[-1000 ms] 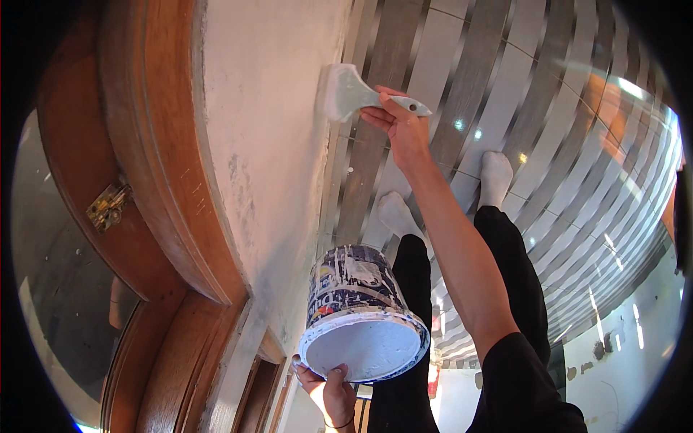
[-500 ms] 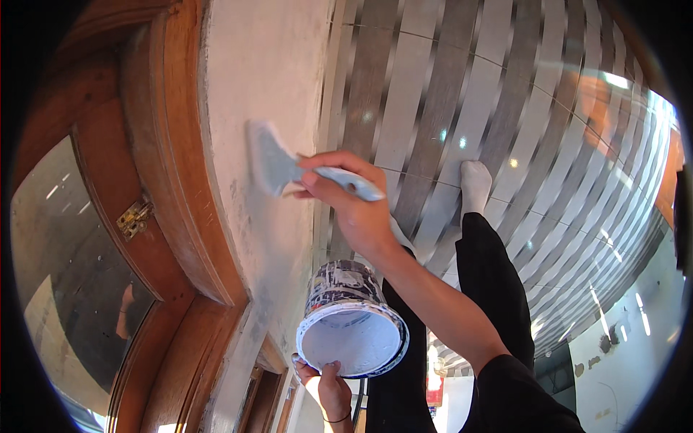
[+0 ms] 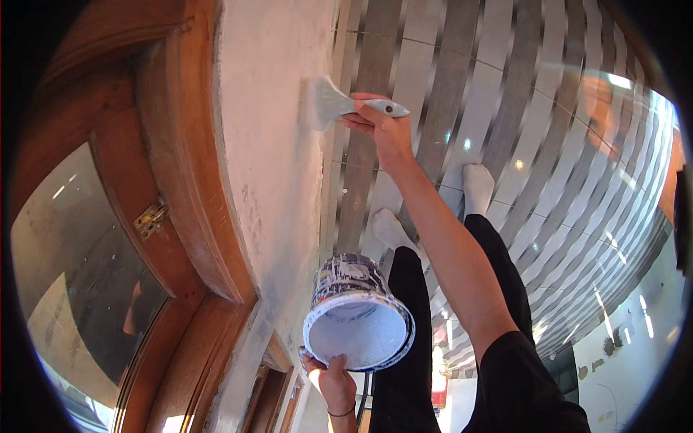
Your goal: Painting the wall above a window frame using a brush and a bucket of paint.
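My right hand (image 3: 381, 128) grips the white handle of a wide paintbrush (image 3: 330, 105). Its bristles press against the pale plastered wall strip (image 3: 271, 108), low down near the floor. My left hand (image 3: 333, 375) holds a paint-spattered bucket (image 3: 355, 310) by its rim, close under my head. The bucket is filled with white paint and hangs beside the wall.
A curved brown wooden window frame (image 3: 184, 180) with a brass latch (image 3: 150, 219) borders the wall on the left, with glass (image 3: 72, 274) beyond it. Below are my legs in black trousers and white socks (image 3: 476, 189) on a grey and white striped tile floor (image 3: 548, 144).
The brush slid left across the wall, then back right and further down it. The bucket stayed in my left hand, shifting only slightly.
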{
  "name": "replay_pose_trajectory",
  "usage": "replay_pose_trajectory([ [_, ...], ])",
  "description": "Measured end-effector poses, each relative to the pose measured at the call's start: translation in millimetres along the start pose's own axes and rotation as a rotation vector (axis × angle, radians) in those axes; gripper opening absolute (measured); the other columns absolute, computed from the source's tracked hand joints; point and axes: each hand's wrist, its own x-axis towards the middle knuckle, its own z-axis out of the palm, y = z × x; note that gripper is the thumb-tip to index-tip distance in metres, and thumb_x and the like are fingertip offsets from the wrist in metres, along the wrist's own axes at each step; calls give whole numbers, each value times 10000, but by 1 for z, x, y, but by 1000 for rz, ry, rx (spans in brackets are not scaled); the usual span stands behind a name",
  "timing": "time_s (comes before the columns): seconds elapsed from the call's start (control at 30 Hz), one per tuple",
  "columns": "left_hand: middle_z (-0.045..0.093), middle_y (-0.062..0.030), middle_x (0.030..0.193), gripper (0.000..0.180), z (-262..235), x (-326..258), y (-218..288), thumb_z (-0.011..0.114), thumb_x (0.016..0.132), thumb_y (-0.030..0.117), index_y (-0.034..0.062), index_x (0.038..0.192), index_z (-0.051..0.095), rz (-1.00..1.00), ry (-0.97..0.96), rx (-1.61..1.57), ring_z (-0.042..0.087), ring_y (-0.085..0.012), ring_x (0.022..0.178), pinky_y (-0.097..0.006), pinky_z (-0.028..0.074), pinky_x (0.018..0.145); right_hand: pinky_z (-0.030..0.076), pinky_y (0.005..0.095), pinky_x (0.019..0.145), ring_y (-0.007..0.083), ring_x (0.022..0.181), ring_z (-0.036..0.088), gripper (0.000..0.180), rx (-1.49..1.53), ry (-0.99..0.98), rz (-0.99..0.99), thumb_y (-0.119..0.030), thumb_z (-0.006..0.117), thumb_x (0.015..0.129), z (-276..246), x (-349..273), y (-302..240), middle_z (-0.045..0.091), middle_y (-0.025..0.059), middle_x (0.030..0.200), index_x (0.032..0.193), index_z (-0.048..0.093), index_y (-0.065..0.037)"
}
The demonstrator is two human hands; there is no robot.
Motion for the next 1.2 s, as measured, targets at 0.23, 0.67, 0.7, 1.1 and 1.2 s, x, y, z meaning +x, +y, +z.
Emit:
replay_pose_trajectory([
  [0.23,585,-87,1105,426,53,19,-7,616,722,-67,-14,1129,504,120,-285,155,551,-166,1033,-301,432,934,598,368,758,268,842,709,191,-52,62,1,-39,639,868,-48,-61,-104,688,164,973,1042,648,41],
  [0.67,427,-9,840,293,144,4,17,630,698,-55,18,916,448,383,-349,119,419,-86,742,-222,374,661,514,294,679,148,746,690,120,-941,-138,-9,-43,664,827,-14,-232,-235,716,83,822,938,696,-13],
  [0.7,423,-9,827,280,148,2,17,632,694,-49,18,896,450,420,-352,149,415,-91,726,-228,372,645,517,294,690,144,776,688,127,-986,-158,-42,-39,677,827,-15,-230,-225,718,89,845,950,692,-12],
  [1.1,399,-1,766,233,159,-24,31,633,696,-22,25,813,437,513,-318,229,393,-94,693,-248,359,619,539,347,672,341,732,682,116,-1246,-146,-242,-44,680,789,-15,-195,-148,695,165,803,902,679,-23],
  [1.2,353,11,854,311,156,-22,25,616,698,-72,45,903,414,423,-383,207,364,-70,757,-201,341,677,542,349,683,331,729,686,142,-1292,-170,-223,-49,687,787,-20,-194,-140,694,169,805,927,689,-23],
])
